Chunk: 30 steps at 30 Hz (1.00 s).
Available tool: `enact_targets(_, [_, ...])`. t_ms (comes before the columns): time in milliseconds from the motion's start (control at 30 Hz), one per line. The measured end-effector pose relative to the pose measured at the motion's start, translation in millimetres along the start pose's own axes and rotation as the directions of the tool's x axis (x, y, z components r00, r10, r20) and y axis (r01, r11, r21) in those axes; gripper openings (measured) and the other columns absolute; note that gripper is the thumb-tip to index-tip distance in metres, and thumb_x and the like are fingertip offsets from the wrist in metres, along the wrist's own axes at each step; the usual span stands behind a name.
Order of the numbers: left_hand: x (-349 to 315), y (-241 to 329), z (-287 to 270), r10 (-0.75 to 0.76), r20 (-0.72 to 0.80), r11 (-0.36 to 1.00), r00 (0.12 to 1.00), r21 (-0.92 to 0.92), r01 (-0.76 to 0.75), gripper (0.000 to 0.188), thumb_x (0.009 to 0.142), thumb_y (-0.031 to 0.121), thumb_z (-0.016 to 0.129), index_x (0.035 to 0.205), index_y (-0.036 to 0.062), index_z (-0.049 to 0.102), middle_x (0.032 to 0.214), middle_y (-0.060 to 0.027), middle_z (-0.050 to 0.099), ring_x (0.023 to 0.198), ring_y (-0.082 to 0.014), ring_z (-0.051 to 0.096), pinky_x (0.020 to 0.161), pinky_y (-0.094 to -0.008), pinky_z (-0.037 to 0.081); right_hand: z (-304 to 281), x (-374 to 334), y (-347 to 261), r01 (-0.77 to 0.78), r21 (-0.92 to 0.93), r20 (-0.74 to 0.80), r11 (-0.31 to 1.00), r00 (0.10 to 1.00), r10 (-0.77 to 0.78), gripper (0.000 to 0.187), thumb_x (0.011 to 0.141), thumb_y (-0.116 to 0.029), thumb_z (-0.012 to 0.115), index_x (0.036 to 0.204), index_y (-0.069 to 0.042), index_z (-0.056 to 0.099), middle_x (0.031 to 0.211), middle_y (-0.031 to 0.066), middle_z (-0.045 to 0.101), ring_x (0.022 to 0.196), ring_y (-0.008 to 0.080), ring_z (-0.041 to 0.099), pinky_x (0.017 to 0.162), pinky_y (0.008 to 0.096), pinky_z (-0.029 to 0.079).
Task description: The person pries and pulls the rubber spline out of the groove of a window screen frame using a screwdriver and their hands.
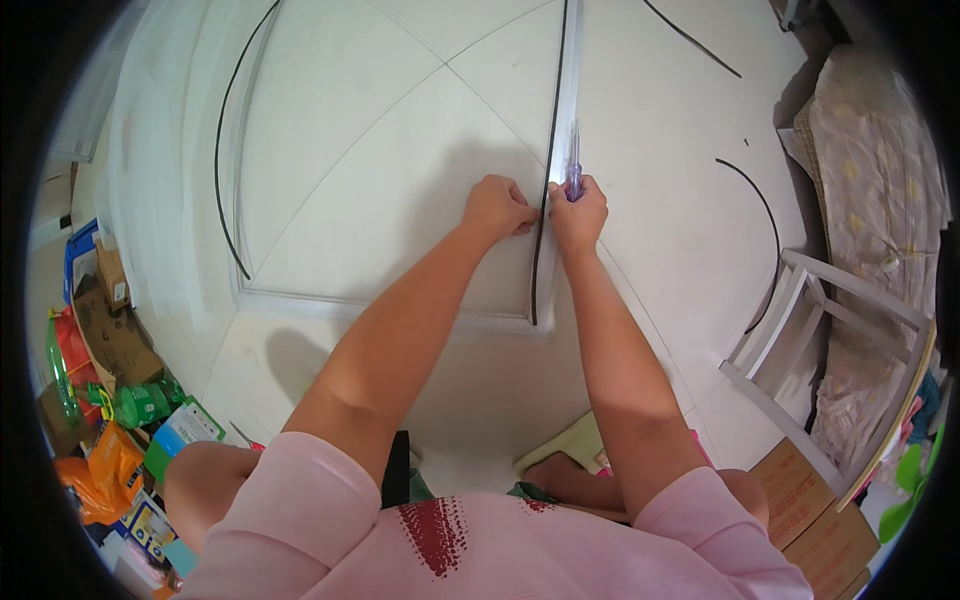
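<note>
A slim white frame lies flat on the floor. Along its right side runs a thin black rubber strip. My left hand comes from inside the frame, its fingers pinched on this strip. Just across the strip, my right hand is closed around a screwdriver with a clear purple handle, its slim shaft pointing away from me. The thumb of that hand is close to the strip. My left fingertips are partly hidden by the hand itself.
Loose black strips lie left, at the far right and near right. Sheer white fabric hangs at left. Bags and boxes crowd the lower left. A grey stool and cardboard boxes stand at right.
</note>
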<state>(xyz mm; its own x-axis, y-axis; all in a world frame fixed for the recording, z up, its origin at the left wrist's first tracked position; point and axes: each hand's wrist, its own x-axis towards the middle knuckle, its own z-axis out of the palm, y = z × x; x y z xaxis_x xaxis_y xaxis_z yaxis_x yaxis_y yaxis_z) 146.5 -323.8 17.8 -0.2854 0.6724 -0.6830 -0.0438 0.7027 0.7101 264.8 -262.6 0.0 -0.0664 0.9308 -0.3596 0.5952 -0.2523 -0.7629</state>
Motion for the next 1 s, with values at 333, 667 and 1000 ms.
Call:
enact_targets(333, [2,-3,1,0.024,0.010,1.000,1.000,0.001,-0.024,0.022,0.069,0.004,0.077,0.065,-0.0007,0.056,0.063,-0.0126,0.065,0.055,-0.0167,0.066,0.053,-0.0270,0.056,0,-3,-3,-0.002,-0.043,-0.025,0.999,1.000,0.001,0.018,0.075,-0.012,0.070,0.074,-0.001,0.056,0.066,0.0129,0.062,0.059,0.0255,0.059,0.062,0.0374,0.048])
enact_targets(667, [1,-10,-1,0.153,0.009,0.953,0.988,0.264,-0.150,0.021,0.067,0.006,0.076,0.062,0.0016,0.055,0.059,-0.0102,0.065,0.053,-0.0142,0.066,0.051,-0.0265,0.055,1,-6,-8,0.082,-0.102,-0.055,0.991,0.995,-0.088,0.017,0.075,-0.012,0.070,0.074,-0.001,0.057,0.065,0.0128,0.062,0.059,0.0249,0.059,0.062,0.0371,0.048])
enact_targets(1000, [-4,-17,-2,0.020,0.038,0.993,0.999,-0.118,-0.015,0.026,0.071,0.001,0.077,0.062,0.0003,0.052,0.063,-0.0140,0.065,0.056,-0.0159,0.065,0.050,-0.0278,0.056,3,-7,-7,0.077,-0.077,-0.066,0.994,0.994,-0.082,0.017,0.075,-0.012,0.070,0.075,-0.001,0.057,0.066,0.0136,0.062,0.060,0.0271,0.060,0.064,0.0382,0.048])
